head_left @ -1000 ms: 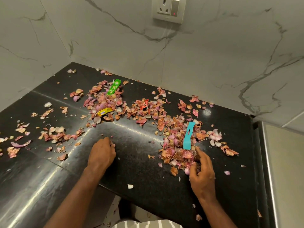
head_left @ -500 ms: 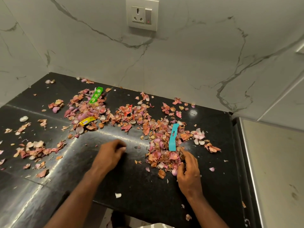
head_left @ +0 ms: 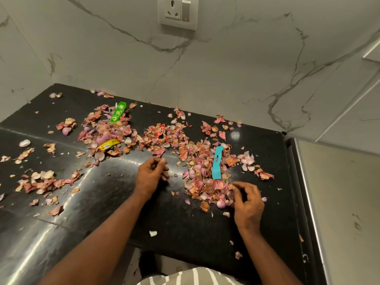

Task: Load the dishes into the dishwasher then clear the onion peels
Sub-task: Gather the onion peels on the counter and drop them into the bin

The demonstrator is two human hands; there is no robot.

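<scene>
Left hand: the left hand (head_left: 151, 175) hangs just over the black counter (head_left: 102, 202), back upward, forearm reaching in from the lower left; its fingers curl in toward the thumb, and whether anything sits between them cannot be told.
Right hand: the right hand (head_left: 247, 202) rests at the near right edge of the big heap, fingers bent and spread, their tips touching the peels; a firm hold on any piece cannot be made out.
Peels: onion peels (head_left: 205, 182) lie scattered over the counter, too many to count; the thickest heap lies between the two hands and just beyond them, a second heap lies at the far left centre, and looser clusters run along the left side.
Wrappers: four in view. A green wrapper (head_left: 117, 114) lies at the far left heap, a yellow wrapper (head_left: 109, 144) just nearer in the same heap, a red wrapper (head_left: 161, 130) in the middle, and a blue strip (head_left: 217, 163) lies on top of the big heap beyond the right hand.
Wall: one socket (head_left: 177, 12) with a switch sits on the marble wall (head_left: 226, 68) above the counter.
Right side: one steel surface (head_left: 339, 202) adjoins the counter.
</scene>
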